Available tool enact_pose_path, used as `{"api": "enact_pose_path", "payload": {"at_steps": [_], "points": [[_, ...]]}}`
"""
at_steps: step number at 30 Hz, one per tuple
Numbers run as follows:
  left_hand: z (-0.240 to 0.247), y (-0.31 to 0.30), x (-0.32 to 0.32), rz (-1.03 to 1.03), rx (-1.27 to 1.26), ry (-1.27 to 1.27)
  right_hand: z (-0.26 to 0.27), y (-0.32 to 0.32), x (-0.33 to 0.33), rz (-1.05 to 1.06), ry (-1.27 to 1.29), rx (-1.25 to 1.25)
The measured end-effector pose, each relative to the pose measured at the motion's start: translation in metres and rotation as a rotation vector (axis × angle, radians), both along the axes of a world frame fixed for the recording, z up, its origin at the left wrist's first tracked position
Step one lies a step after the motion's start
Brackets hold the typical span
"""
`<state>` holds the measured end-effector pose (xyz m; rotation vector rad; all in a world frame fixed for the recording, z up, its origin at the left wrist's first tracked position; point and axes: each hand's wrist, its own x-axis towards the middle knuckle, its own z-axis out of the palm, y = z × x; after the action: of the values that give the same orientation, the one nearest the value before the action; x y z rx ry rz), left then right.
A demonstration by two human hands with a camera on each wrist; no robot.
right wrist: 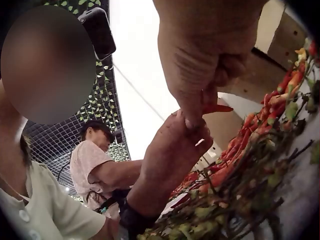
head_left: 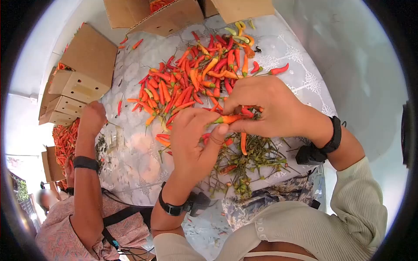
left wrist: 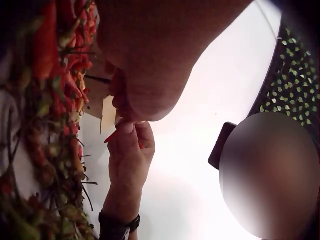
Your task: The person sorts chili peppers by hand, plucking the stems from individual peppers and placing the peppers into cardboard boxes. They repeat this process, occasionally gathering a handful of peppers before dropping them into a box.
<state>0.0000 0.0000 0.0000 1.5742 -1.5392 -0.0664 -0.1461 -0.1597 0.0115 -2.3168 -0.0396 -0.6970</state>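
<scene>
Orange pepper (head_left: 232, 118) is held over the worktop (head_left: 139, 169), body in the grip of the right hand (head_left: 272, 106), green end (head_left: 217, 121) seemingly pinched by the left hand (head_left: 189, 141); best twisted close to that end, flesh unsqueezed.

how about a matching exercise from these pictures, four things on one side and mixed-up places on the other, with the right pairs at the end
Things
1. held orange chili
2. heap of loose stems
3. main chili pile
4. pink patterned top

Places in the head view
A. at the near edge of the table
B. between the left hand and the right hand
C. on the other person, at the left
D. beyond both hands, further across the table

Right pairs: 1-B, 2-A, 3-D, 4-C
</scene>
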Motion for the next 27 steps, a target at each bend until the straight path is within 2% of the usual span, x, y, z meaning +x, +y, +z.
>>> {"api": "enact_pose_path", "payload": {"at_steps": [5,11,14,20,23,27], "points": [[0.002,-0.002,-0.001,-0.055,0.003,0.018,0.0,0.003,0.001,0.0,-0.08,-0.04],[0.0,-0.002,-0.003,-0.028,0.012,-0.016,0.005,0.005,-0.005,0.02,0.021,-0.143],[0.007,-0.001,-0.001,-0.082,0.046,0.004,0.006,0.007,-0.005,0.049,-0.007,-0.162],[-0.002,-0.001,0.011,-0.226,0.122,0.181,0.002,0.006,-0.004,0.12,0.022,-0.006],[-0.004,-0.001,0.011,-0.254,0.138,0.378,0.003,0.002,-0.003,0.199,0.05,0.099],[-0.002,-0.002,0.008,-0.317,0.07,0.529,-0.002,-0.006,0.0,0.274,0.05,0.318]]}}
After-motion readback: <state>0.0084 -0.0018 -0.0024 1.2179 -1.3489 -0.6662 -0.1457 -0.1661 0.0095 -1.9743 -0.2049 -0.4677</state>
